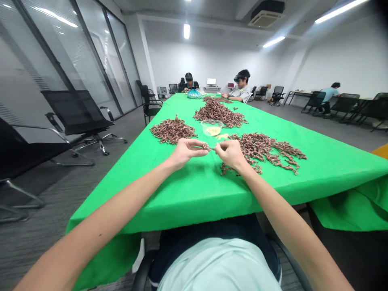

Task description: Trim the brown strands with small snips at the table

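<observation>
My left hand (188, 152) pinches a small brown dried piece (206, 146) between thumb and fingers, above the green-covered table. Close on its right, my right hand (229, 152) is closed, its fingertips at the thin end of the same piece. Just beyond both hands stands a clear round bowl (212, 127) with pale yellowish bits in it, and a few such bits (222, 136) lie on the cloth beside it. One pile of brown dried pieces (173, 130) is behind my left hand; another pile (263, 149) spreads to the right of my right hand.
A larger brown pile (220, 113) lies farther up the green cloth (182, 194), with a blue plastic bag (194, 93) near the far end. Two people sit at the far part of the table. Black chairs (75, 113) stand to the left; another person sits far right.
</observation>
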A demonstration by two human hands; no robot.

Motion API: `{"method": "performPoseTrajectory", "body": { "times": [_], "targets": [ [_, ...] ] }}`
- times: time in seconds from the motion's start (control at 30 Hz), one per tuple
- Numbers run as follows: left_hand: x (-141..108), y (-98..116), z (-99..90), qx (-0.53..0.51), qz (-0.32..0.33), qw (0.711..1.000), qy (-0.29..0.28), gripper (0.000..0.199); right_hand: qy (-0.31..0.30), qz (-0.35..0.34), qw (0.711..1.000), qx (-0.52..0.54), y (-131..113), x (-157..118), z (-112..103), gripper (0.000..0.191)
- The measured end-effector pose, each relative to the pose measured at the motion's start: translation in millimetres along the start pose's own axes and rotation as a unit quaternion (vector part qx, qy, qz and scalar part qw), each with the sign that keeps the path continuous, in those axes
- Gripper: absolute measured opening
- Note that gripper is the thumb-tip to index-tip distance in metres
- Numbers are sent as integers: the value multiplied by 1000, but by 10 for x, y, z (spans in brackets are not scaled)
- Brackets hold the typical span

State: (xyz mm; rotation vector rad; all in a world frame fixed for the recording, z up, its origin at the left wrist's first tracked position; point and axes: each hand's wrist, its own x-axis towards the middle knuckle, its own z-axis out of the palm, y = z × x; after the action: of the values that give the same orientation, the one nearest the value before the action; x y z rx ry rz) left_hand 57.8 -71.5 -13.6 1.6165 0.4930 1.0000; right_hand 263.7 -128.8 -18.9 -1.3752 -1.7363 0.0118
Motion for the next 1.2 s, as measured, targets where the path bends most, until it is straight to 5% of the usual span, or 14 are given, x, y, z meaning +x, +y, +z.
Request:
{"method": "performPoseTrajectory", "body": {
  "times": [0.13,0.2,0.33,0.43,0.6,0.73,1.2],
  "targets": [
    [2,22,-4,-2,-10,1000,-5,45,-97,103,982,128,-22,25,-51,43],
    [8,9,8,-21,-14,1000,7,45,-90,101,982,132,-4,28,-48,43],
    [11,-7,43,-75,-45,996,28,47,47,-25,999,-11,78,13,-9,36],
    [3,18,64,-88,-61,994,29,47,126,-128,975,-134,119,-10,6,27],
    [-3,48,82,-87,-70,994,19,42,155,-228,926,-259,94,-38,6,25],
    [0,27,70,-86,-75,993,0,42,165,-261,901,-305,68,-43,2,26],
    [2,-25,46,-104,-78,991,-28,41,175,-272,892,-315,71,-49,-16,28]
  ]
}}
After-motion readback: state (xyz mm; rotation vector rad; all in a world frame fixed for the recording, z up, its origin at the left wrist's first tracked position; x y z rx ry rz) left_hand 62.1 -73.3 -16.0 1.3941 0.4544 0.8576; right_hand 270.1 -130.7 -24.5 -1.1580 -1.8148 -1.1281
